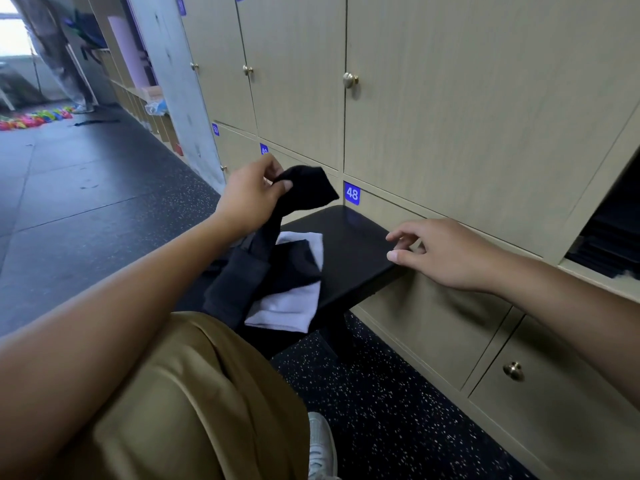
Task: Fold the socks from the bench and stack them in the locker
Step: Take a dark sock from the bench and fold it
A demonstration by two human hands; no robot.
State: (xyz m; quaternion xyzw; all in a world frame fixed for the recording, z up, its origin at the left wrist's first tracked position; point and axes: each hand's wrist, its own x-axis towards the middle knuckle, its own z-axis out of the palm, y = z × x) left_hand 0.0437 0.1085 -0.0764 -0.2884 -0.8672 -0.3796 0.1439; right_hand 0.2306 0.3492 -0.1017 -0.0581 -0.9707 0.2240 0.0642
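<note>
My left hand (247,199) pinched a black sock (304,190) between thumb and fingers, held above the bench (360,258). My right hand (440,254) hovered open, fingers loosely spread, past the bench's far edge and near the closed doors. Bare bench top lay between the hands. The sock pile (277,289), black, grey and white, lay on the bench directly below the held sock. The open locker (609,233) stood to the right, beyond my right hand.

Locker room, numbered wooden lockers (450,109), black bench (349,251), speckled rubber floor (381,403)
</note>
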